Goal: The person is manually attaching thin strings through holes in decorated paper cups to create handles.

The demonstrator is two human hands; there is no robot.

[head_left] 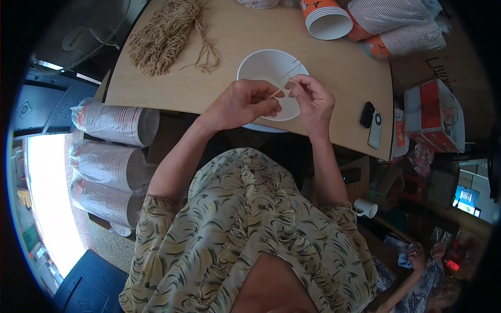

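A white round tub (252,61), wide and open at the top, stands at the table's near edge. Over its mouth, my left hand (244,104) is closed in a pinch on a short, thin tan strand (274,95). Close beside it, my right hand (313,100) has thumb and forefinger pressed together; a fine pale strand (291,70) shows just beyond these fingers, but whether they grip it is too small to tell. A loose heap of tan twine (166,39) lies on the table at the far left, with tangled ends trailing right.
Stacked paper cups (329,23) lie at the far right of the wooden table (219,86). A phone (375,129) and a black case (367,115) rest near its right edge. Bagged cup stacks (107,167) stand at left. Another person's hands (417,255) show lower right.
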